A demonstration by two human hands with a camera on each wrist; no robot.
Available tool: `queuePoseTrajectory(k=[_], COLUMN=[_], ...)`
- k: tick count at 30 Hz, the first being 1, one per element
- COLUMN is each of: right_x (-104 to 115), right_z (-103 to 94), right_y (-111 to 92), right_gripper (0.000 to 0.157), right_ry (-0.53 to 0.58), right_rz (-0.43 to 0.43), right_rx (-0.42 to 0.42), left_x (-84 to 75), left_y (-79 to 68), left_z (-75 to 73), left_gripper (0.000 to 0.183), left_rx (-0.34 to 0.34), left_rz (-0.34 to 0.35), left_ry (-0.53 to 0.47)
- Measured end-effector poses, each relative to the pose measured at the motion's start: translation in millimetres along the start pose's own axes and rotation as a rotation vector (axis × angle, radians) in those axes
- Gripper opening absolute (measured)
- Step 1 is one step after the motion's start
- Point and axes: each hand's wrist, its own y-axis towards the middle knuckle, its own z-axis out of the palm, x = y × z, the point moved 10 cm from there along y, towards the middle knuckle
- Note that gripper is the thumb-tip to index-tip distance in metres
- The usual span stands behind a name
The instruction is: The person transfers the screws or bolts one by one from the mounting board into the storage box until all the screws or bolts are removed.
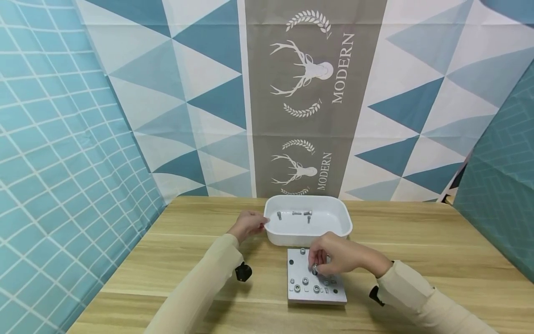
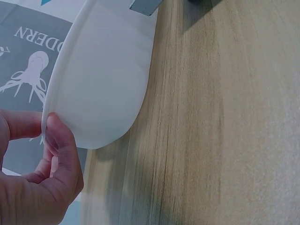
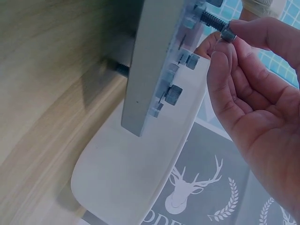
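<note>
A white plastic tray (image 1: 288,240) stands at the back of the table, several screws (image 1: 279,215) lying inside. My left hand (image 1: 250,222) pinches its left rim between thumb and fingers, as the left wrist view also shows of the hand (image 2: 51,173). In front of the tray is a silver metal plate (image 1: 297,269) carrying several socket-head screws (image 1: 305,280). Over the plate, my right hand (image 1: 335,254) pinches a socket-head screw (image 3: 214,20) by its head between thumb and fingertips. The threaded end points at the plate; whether it has entered a hole I cannot tell.
The wooden table (image 1: 200,213) spreads out on both sides of the tray and plate. Behind it hangs a patterned cloth (image 1: 292,162), with a blue checked cloth (image 1: 62,162) at the left. A screw end (image 3: 121,69) juts from the plate's underside.
</note>
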Motion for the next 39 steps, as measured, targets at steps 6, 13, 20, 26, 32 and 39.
queuePoseTrajectory(k=[6,13,20,26,32,39], right_x=[3,4,4,5,6,7], right_z=[-2.5,-4.4,-5.1,-7.5,-9.7,-12.9], right_y=[0,1,1,2,2,2], right_gripper=[0.013,0.012,0.011,0.010,0.010,0.011], right_ry=[-0.008,-0.028,-0.023,-0.037,-0.034,-0.046], right_rz=[-0.018,-0.016,-0.001,0.004,-0.003,-0.015], right_rx=[-0.006,-0.007,-0.004,-0.007,-0.009,-0.012], left_x=[1.3,1.4,2.6,2.6,3.0,2.1], left_y=[1.0,0.1,0.0,-0.3,-0.5,0.1], left_z=[0.1,0.0,-0.2,-0.7,-0.4,-0.8], left_gripper=[0.022,0.021,0.021,0.020,0.020,0.022], left_rx=[0.003,0.002,0.001,-0.004,-0.003,0.000], left_rz=[-0.001,0.006,-0.001,0.001,0.005,0.011], left_ry=[-0.004,0.004,0.021,0.028,0.026,0.017])
